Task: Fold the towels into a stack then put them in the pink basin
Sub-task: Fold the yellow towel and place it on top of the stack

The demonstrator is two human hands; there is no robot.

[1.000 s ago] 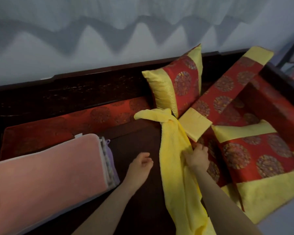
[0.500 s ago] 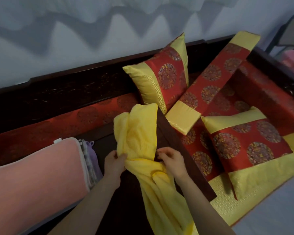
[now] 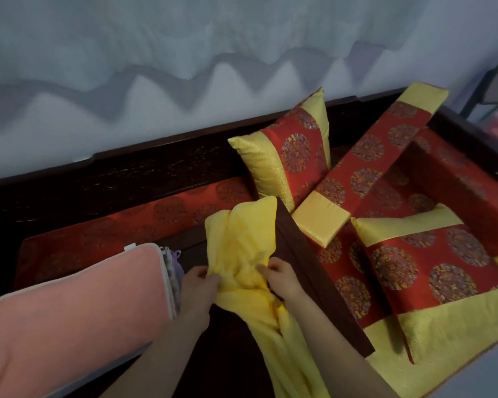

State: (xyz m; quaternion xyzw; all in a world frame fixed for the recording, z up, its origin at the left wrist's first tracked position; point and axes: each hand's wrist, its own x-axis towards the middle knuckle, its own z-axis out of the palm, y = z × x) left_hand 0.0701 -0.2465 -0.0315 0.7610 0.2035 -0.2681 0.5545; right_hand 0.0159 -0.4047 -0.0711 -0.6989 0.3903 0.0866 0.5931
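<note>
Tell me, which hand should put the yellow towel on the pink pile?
Probably the left hand. It grips the yellow towel on the side nearest the folded pink towel. The right hand also grips it, but on the far side, by the red and yellow cushions.

Dim, soft indoor light. A wavy grey shadow runs across the pale wall [image 3: 156,67]. The whole picture is slightly blurred, and straight lines bend toward the edges.

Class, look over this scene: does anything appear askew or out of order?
Yes. The yellow towel is bunched and twisted, gripped by the left hand and right hand. The long cushion lies tilted across the others.
</note>
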